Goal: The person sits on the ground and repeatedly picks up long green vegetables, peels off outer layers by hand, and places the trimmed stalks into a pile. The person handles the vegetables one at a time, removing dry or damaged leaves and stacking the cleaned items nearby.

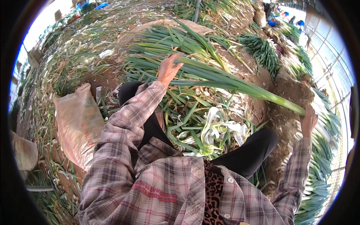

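A long green onion stalk (253, 91) with broad green leaves stretches from the upper middle down to the right in front of me. My right hand (308, 119) grips its thick lower end, at the right. At the leafy end, my left hand (170, 69) is raised with thumb and fingers apart, beside the leaf tips; whether it touches them I cannot tell. Beneath the left hand lies a heap of green onions (152, 42), leaves towards the left. Peeled white and green leaf scraps (211, 129) are piled between my knees.
A stuffed woven sack (80, 123) lies at my left. Bundled green onions (320, 168) line the right side, with another bundle (261, 52) farther up. Leaf litter covers much of the soil at left. A translucent wall with a metal frame (332, 47) stands at the far right.
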A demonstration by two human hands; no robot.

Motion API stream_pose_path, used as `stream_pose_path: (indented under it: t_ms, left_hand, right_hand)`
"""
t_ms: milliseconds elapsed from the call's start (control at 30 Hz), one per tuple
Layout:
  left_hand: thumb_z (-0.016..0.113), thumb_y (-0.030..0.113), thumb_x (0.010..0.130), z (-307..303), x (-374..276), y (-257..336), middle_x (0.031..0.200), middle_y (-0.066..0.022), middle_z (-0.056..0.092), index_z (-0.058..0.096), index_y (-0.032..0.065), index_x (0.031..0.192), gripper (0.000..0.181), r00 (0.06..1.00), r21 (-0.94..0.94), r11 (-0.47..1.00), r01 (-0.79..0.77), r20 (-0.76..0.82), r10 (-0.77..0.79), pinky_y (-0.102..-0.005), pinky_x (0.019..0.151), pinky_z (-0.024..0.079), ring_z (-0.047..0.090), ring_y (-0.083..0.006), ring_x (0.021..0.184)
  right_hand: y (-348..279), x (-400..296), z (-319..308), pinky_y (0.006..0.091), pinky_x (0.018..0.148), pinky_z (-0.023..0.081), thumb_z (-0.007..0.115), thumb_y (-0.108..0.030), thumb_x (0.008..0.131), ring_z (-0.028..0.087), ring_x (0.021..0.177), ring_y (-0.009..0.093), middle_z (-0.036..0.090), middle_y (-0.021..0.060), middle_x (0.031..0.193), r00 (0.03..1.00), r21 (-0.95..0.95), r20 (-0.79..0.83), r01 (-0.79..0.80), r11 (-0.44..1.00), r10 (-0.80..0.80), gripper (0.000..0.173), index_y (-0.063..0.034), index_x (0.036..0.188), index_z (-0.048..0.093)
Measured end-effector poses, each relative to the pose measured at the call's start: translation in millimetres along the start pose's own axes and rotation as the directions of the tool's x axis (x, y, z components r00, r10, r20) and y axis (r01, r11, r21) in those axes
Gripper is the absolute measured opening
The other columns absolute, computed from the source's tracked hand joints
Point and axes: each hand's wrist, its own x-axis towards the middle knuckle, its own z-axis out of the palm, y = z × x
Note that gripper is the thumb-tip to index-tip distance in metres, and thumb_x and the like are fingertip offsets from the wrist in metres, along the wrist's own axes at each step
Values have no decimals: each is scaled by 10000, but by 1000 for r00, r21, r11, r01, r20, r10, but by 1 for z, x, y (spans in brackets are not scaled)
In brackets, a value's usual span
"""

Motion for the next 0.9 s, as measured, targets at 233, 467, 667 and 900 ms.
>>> stream_pose_path:
  t_ms: [233, 467, 667, 900]
  left_hand:
    - [587, 206, 735, 25, 23, 21, 921, -113, 586, 568, 71, 979, 279, 795, 102, 956, -274, 583, 166, -314, 682, 429, 566, -232, 776]
    - [600, 257, 744, 16, 31, 33, 544, -18, 448, 576, 5, 874, 284, 748, -168, 917, 363, 639, -179, -236, 438, 303, 389, -87, 471]
    - [614, 179, 745, 15, 19, 29, 491, 68, 294, 419, 42, 770, 240, 678, -661, 297, 689, 445, -585, -185, 364, 214, 260, -43, 387]
    - [622, 135, 707, -28, 15, 0, 758, -62, 592, 600, 11, 841, 183, 904, -242, 872, 426, 66, -423, -174, 478, 402, 524, -104, 589]
  right_hand:
    - [-12, 5, -8, 356, 637, 336, 512, 56, 612, 504, 776, 258, 510, 69, 794, 1000, 155, 19, -6, 988, 3, 348, -62, 939, 526]
    - [-16, -5, -1, 372, 670, 356, 531, 20, 620, 507, 785, 257, 514, 72, 775, 924, 237, 381, -125, 963, 26, 319, -103, 914, 537]
    - [-19, -26, 42, 381, 632, 398, 507, -30, 651, 537, 746, 279, 553, 97, 753, 916, 310, 401, -171, 935, 34, 271, -108, 905, 561]
    - [-29, -26, 23, 406, 625, 412, 667, -141, 571, 552, 735, 300, 588, 115, 741, 800, 333, 594, -347, 877, 91, 293, -113, 850, 585]
